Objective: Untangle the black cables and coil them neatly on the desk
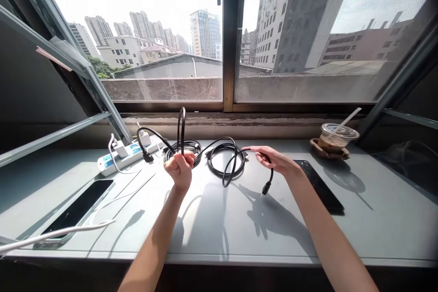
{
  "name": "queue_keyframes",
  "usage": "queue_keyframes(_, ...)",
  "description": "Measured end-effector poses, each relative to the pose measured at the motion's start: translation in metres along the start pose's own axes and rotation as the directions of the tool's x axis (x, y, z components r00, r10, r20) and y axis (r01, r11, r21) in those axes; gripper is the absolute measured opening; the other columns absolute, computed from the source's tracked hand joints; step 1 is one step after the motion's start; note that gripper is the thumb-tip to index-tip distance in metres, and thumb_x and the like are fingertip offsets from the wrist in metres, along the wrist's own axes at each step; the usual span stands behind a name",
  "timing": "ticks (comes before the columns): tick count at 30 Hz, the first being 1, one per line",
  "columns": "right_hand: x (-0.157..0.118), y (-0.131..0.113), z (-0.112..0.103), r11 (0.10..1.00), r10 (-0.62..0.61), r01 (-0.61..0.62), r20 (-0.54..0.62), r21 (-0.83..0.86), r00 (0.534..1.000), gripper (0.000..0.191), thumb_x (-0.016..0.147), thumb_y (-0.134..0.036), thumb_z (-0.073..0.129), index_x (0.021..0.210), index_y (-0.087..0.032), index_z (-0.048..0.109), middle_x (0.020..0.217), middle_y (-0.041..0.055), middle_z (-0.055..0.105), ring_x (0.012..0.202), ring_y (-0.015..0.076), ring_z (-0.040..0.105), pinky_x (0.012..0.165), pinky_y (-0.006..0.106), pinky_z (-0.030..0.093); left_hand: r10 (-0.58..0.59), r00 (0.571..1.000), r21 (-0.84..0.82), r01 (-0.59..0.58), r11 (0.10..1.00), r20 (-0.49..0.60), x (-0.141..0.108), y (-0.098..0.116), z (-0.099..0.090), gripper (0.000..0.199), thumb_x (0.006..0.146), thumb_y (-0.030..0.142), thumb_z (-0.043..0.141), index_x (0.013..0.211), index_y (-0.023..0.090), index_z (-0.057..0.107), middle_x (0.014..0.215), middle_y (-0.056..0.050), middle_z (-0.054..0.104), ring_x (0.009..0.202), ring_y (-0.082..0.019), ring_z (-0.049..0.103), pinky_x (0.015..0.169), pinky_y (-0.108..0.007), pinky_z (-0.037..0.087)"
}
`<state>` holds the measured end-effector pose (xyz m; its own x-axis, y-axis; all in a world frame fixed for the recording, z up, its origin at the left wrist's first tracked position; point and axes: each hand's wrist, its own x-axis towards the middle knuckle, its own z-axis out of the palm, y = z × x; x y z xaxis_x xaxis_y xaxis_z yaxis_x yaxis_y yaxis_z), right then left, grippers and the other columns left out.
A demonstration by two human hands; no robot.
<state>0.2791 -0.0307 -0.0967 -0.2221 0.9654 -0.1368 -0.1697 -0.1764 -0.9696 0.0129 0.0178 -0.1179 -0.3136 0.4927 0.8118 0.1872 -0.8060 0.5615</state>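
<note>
My left hand (pixel 179 169) is closed round a black cable (pixel 182 130), whose loops rise above the fist. One end with a black plug (pixel 147 157) hangs to the left of it. The cable runs across to my right hand (pixel 270 159), whose fingers are closed on it near its other end. A black connector (pixel 266 188) dangles below that hand. Behind the hands, two coiled black cables lie on the grey table: one coil (pixel 210 166) between the hands, the other (pixel 197 146) partly hidden behind my left hand.
A white power strip (pixel 128 159) with plugged-in chargers lies at the back left, a phone (pixel 77 210) in front of it. At the right are a black tablet (pixel 320 187) and a lidded drink cup (pixel 337 136) in a brown holder. A window stands behind the table (pixel 239 246).
</note>
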Motion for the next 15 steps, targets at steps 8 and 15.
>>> queue_keyframes(8, 0.010, 0.007, -0.014, 0.994, 0.064, -0.043, -0.209, 0.105, 0.976, 0.022, 0.073, -0.026, 0.068, 0.089, -0.011, 0.067, 0.044, -0.0073, 0.041, 0.033, -0.0009, 0.023, 0.026, 0.010, 0.017, 0.164, 0.985, 0.090, -0.158, 0.983, -0.060, 0.008, 0.003, -0.004, 0.054, 0.093, 0.042, 0.035, 0.061, 0.015, 0.068, 0.048, -0.001, 0.057, 0.041, -0.007, 0.049, 0.043, -0.022, 0.035)
queue_keyframes(15, 0.008, 0.000, -0.009, 0.966, 0.117, -0.065, -0.201, 0.249, 0.972, 0.021, 0.088, -0.024, 0.051, 0.098, -0.016, 0.068, 0.071, 0.0031, 0.063, 0.045, 0.0028, 0.048, 0.026, 0.008, 0.027, 0.251, 0.966, 0.099, -0.244, 0.965, -0.063, 0.010, 0.007, -0.007, 0.050, 0.092, 0.041, 0.038, 0.063, 0.017, 0.070, 0.048, -0.001, 0.053, 0.046, -0.010, 0.050, 0.045, -0.024, 0.034)
